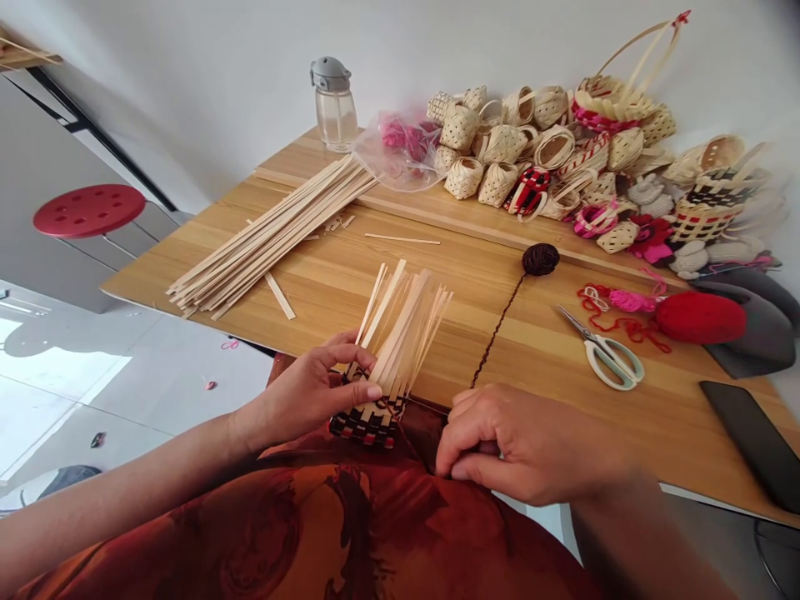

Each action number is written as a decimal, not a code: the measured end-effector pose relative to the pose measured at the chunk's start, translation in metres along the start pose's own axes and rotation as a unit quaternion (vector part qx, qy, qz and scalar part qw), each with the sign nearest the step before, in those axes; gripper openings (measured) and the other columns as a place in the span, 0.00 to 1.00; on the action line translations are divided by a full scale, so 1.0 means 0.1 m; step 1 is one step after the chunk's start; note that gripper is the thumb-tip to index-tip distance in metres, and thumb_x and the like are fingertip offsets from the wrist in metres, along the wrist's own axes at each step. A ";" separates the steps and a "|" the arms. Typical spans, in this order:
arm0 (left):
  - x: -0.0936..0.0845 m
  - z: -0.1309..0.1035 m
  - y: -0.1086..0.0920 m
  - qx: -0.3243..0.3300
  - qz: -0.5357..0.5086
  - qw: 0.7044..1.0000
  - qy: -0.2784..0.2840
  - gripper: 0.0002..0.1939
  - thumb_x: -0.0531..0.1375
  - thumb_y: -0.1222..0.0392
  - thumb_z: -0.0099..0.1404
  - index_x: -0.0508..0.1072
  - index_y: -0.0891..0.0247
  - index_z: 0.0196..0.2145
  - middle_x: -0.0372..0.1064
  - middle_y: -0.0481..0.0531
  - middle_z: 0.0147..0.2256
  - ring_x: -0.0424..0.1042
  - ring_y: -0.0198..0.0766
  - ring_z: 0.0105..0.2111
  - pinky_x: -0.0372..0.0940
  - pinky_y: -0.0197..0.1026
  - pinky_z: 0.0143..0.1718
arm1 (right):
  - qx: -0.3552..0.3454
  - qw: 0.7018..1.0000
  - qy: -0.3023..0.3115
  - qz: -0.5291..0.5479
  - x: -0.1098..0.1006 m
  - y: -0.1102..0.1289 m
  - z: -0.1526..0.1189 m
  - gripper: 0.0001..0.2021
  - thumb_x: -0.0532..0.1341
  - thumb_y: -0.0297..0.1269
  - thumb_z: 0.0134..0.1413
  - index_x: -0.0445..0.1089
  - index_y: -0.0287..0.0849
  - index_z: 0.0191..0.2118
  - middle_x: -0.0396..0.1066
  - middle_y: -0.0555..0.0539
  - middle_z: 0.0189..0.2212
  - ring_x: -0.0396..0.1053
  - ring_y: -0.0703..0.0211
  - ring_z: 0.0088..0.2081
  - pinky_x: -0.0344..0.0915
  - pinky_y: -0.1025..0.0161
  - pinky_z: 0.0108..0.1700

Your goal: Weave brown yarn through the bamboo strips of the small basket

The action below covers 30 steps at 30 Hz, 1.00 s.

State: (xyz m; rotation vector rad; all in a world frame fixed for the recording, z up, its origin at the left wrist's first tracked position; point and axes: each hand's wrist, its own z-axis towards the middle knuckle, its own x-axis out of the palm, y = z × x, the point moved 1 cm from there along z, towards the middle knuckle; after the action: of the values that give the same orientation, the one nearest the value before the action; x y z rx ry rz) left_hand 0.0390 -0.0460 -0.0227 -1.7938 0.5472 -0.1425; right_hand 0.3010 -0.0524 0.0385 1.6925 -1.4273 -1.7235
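Over my lap, at the table's front edge, is a small half-woven basket [362, 427] with a dark and red checked base and pale strips [403, 325] standing up from it. My left hand [318, 387] is closed on the basket, its thumb over the base of the strips. To the right, my right hand [500, 442] is closed, its fingers curled round dark yarn that runs from the basket. From a dark brown yarn ball [541, 259] on the table, a crinkled strand [497, 329] leads down behind my right hand.
A bundle of wooden strips [275, 233] lies on the left of the table [312, 321]. Behind are a bottle [336, 112] and many small woven baskets [500, 143]. Scissors [609, 354], red yarn [700, 317] and a phone [753, 442] lie at the right. A red stool [89, 210] stands left.
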 end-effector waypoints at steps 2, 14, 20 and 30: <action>0.01 0.01 -0.04 -0.003 -0.006 1.000 -0.005 0.17 0.70 0.46 0.56 0.76 0.62 0.33 0.62 0.56 0.55 0.69 0.51 0.53 0.71 0.45 0.46 | 0.019 1.000 -0.019 -0.011 -0.05 0.00 -0.05 0.08 0.64 0.24 0.55 0.80 0.42 0.38 0.78 0.52 0.30 0.70 0.65 0.33 0.63 0.68 0.38; -0.01 0.06 -0.05 -0.020 0.040 0.999 0.022 0.16 0.67 0.45 0.60 0.78 0.61 0.34 0.65 0.56 0.54 0.65 0.53 0.57 0.67 0.45 0.52 | 0.118 0.950 -0.272 -0.099 -0.31 -0.13 -0.06 0.05 0.62 0.32 0.62 0.76 0.45 0.37 0.75 0.53 0.30 0.68 0.65 0.29 0.62 0.66 0.33; 0.03 0.07 0.01 0.009 0.022 0.999 0.036 0.14 0.68 0.47 0.60 0.76 0.60 0.33 0.62 0.54 0.55 0.63 0.49 0.60 0.65 0.42 0.53 | 0.032 0.899 -0.380 -0.216 -0.40 -0.16 0.06 0.03 0.64 0.30 0.63 0.76 0.42 0.37 0.75 0.49 0.31 0.70 0.61 0.35 0.64 0.64 0.40; 0.07 0.06 -0.13 0.026 0.067 0.997 0.023 0.17 0.67 0.43 0.59 0.76 0.61 0.30 0.71 0.53 0.45 0.67 0.49 0.51 0.64 0.47 0.56 | -0.022 0.883 -0.384 -0.270 -0.54 -0.15 0.04 0.06 0.60 0.28 0.66 0.74 0.41 0.40 0.74 0.46 0.36 0.72 0.57 0.40 0.66 0.62 0.44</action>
State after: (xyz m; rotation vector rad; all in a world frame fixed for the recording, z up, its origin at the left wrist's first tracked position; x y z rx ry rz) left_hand 0.0512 -0.0410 -0.0139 -1.7003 0.6898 -0.1057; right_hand 0.3162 -0.0007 0.0551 1.5290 -1.1995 -2.9529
